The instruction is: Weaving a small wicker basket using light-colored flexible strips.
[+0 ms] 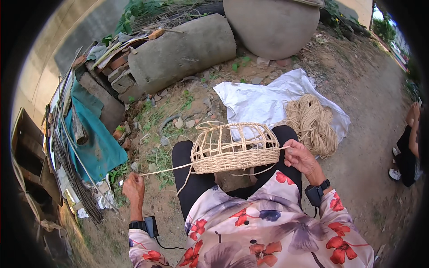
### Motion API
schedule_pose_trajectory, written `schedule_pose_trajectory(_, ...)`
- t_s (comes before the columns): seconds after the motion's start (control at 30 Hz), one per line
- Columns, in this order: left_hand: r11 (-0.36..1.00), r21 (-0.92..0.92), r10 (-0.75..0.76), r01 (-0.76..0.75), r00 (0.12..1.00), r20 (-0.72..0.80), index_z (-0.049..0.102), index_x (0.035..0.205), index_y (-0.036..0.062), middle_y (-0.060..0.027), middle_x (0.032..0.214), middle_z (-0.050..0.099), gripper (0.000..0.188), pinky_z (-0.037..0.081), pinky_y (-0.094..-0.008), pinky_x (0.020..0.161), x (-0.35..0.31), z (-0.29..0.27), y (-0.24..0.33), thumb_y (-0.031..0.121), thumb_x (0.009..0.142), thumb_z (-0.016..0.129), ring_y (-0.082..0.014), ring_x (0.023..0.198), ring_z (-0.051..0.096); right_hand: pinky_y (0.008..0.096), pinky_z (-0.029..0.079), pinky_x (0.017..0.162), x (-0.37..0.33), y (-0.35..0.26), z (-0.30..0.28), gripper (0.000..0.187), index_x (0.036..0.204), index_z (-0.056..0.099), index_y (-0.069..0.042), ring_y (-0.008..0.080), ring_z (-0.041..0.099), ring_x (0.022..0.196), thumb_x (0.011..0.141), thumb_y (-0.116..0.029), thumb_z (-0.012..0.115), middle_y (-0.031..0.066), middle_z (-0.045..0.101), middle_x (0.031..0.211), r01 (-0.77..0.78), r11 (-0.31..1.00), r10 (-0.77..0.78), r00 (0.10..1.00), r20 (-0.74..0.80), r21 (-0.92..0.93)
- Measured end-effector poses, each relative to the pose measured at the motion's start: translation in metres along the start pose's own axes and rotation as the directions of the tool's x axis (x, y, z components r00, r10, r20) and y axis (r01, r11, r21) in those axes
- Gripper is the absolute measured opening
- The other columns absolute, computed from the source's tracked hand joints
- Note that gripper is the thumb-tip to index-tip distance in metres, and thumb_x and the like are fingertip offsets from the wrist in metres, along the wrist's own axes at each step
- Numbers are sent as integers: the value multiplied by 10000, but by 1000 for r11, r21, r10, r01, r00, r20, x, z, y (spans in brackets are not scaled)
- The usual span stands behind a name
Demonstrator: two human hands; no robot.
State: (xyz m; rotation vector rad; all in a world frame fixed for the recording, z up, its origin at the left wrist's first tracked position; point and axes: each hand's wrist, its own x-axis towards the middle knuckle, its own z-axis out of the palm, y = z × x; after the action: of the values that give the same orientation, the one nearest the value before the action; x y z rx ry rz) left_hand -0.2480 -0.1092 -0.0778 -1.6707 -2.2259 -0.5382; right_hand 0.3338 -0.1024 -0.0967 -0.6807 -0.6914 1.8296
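A half-woven basket [237, 161] of pale straw-coloured cord rests across my knees, its lower band tightly woven and its upper part an open lattice. My left hand [134, 188] is out to the left, closed on a cord [166, 170] that runs taut to the basket's left end. At the right end, my right hand [302, 156] pinches a short strand coming off the basket. Loose cord tails hang below the weave. Beyond my right knee a big coiled hank of the same cord [313, 125] lies on a white woven sack [250, 103].
Ahead lie a concrete cylinder [183, 53] and a large rounded grey vessel [272, 27]. Bricks, a teal cloth [96, 143] and thin sticks [76, 169] are piled at left. Another person [409, 143] sits at the far right on the dirt ground.
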Motion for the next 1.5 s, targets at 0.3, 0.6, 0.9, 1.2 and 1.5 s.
schedule_pose_trajectory(0.3,377,-668,-574,642,728,375,608,930,62,-94,625,593,175,400,-339,386,-146,19,-379,206,853,546,-175,424,501,290,484,642,7,2,12,147,1030,573,-42,100,537,609,904,-115,594,29,570,755,58,998,-58,998,11,-35)
schedule_pose_trajectory(0.6,319,-776,140,544,783,607,560,1220,54,-56,1027,623,395,483,-228,539,-37,-39,104,169,857,665,-81,615,551,268,442,728,18,-2,81,121,961,598,-4,157,561,804,858,3,534,55,572,882,368,324,-443,873,203,-871)
schedule_pose_trajectory(0.9,460,-724,215,514,727,653,565,1157,62,-46,995,613,306,474,-216,518,-34,-44,153,192,887,628,-86,612,571,302,446,735,10,21,57,209,951,592,-11,221,568,822,807,88,479,112,555,905,336,460,-523,850,54,-822)
schedule_pose_trajectory(1.2,340,-849,259,404,828,497,638,871,37,46,657,527,173,386,-204,498,-33,-34,130,209,884,656,-36,570,476,363,447,721,2,1,110,212,897,598,-23,292,549,816,732,86,523,119,537,852,397,-57,-550,753,361,-916)
schedule_pose_trajectory(1.5,362,-857,273,365,838,472,616,839,44,62,637,482,176,329,-205,499,-18,-36,132,210,879,661,-35,548,422,400,449,667,19,2,160,171,877,607,-39,309,554,772,721,26,578,128,519,815,465,-184,-289,817,500,-866)
